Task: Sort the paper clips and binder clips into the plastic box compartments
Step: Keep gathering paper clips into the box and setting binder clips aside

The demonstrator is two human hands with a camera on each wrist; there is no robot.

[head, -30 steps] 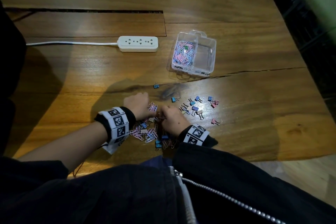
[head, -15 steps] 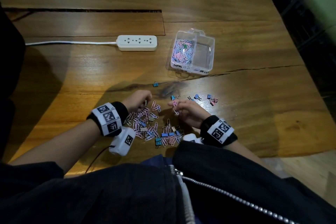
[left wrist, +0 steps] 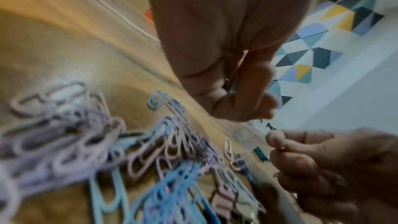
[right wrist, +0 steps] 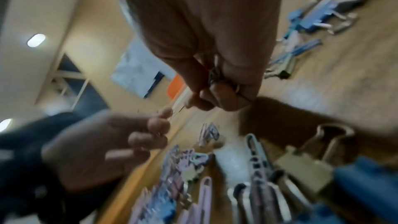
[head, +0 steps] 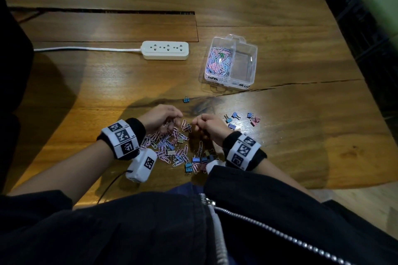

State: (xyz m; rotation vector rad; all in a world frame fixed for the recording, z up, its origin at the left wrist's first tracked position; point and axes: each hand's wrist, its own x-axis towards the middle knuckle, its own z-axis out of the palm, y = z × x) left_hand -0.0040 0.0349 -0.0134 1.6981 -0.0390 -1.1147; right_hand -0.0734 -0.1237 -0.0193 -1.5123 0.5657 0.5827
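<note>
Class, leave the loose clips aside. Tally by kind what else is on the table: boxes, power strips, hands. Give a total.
Plastic box: 1
Power strip: 1
Hands: 2, the left hand and the right hand
Total: 4

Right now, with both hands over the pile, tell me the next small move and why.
Probably carry the right hand to the plastic box and drop its clips in the matching side. Its fingers are curled round small metal clips in the right wrist view, though their kind is too blurred to tell. The left compartment holds paper clips; the right looks empty, and binder clips lie loose on the table.
</note>
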